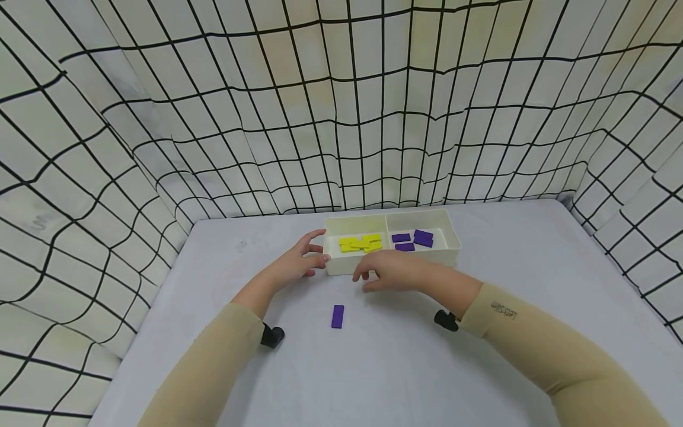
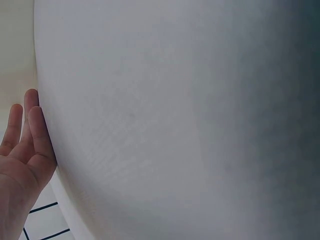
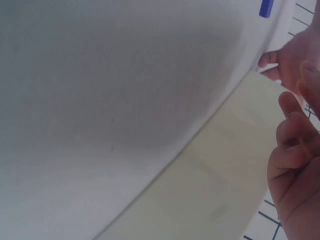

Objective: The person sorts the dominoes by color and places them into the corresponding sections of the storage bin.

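A white two-compartment box [image 1: 445, 256] stands on the table, with several yellow blocks [image 1: 349, 244] on its left side and several purple blocks [image 1: 423, 238] on its right. At the box's left end is my left hand [image 1: 296, 265], fingers spread and fingertips at the wall. My right hand [image 1: 397, 271] hovers by the front wall, its fingers loosely bent with nothing between them, overlapping part of the box. One purple block [image 1: 338, 316] lies alone on the table between my forearms. In the right wrist view, the bent fingers [image 3: 292, 132] show beside the box's wall.
The table [image 1: 373, 373] has a white cover. Behind it and along both sides rise pale walls with black grid netting [image 1: 382, 112]. Small black devices sit at the left wrist [image 1: 273, 337] and right wrist [image 1: 446, 320].
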`<state>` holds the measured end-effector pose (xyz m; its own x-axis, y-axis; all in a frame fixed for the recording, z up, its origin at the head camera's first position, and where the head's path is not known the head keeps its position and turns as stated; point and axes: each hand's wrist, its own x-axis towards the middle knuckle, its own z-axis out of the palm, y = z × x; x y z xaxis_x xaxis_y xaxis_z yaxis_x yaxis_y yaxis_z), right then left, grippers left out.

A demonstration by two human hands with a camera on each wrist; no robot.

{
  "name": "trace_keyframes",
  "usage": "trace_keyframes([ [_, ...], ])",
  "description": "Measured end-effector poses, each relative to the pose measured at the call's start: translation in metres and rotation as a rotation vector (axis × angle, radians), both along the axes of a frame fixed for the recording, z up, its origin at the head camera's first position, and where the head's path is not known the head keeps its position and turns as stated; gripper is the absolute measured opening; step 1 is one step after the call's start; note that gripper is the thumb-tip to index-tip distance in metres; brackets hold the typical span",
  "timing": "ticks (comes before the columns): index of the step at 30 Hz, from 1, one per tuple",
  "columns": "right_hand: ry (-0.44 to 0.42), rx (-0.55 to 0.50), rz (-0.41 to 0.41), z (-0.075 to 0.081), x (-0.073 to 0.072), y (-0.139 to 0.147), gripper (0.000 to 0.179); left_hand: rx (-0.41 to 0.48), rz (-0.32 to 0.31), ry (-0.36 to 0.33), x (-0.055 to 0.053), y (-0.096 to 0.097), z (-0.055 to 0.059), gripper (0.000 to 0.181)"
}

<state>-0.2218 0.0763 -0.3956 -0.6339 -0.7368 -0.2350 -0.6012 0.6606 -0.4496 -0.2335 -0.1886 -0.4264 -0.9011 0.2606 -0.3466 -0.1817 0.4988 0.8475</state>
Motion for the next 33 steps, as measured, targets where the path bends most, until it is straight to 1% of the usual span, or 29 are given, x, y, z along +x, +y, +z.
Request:
trace_keyframes([
  [1, -0.006, -0.004, 0.009, 0.000, 0.001, -0.002, 0.030, 0.001, -0.004, 0.000, 0.000, 0.000, 0.000, 0.073],
  [2, -0.013, -0.008, 0.018, -0.001, 0.002, -0.004, 0.030, 0.004, -0.003, -0.006, 0.002, 0.001, 0.004, 0.074],
  [5, -0.013, -0.010, 0.043, -0.002, 0.005, -0.010, 0.029, 0.003, -0.010, 0.001, 0.003, 0.001, 0.005, 0.075],
  [8, 0.015, -0.008, 0.072, -0.002, 0.009, -0.017, 0.028, -0.001, -0.008, 0.004, 0.002, 0.000, 0.004, 0.076],
  [9, 0.023, -0.008, 0.082, -0.003, 0.010, -0.019, 0.027, -0.001, -0.008, 0.011, 0.000, -0.001, 0.000, 0.075],
  [11, 0.039, -0.012, 0.108, -0.003, 0.012, -0.023, 0.026, 0.002, -0.010, 0.012, 0.000, -0.001, 0.000, 0.076],
  [18, 0.093, -0.012, 0.200, -0.012, 0.015, -0.034, 0.026, 0.005, -0.007, 0.018, 0.001, -0.001, 0.001, 0.073],
  [22, 0.074, -0.013, 0.239, -0.016, 0.017, -0.039, 0.027, 0.011, -0.003, 0.015, 0.001, -0.001, 0.000, 0.072],
  [27, 0.071, -0.007, 0.299, -0.019, 0.019, -0.044, 0.026, 0.014, -0.012, 0.016, 0.000, -0.002, -0.002, 0.075],
  [33, 0.085, 0.007, 0.325, -0.025, 0.022, -0.049, 0.026, 0.001, -0.020, 0.022, 0.000, -0.003, -0.002, 0.075],
])
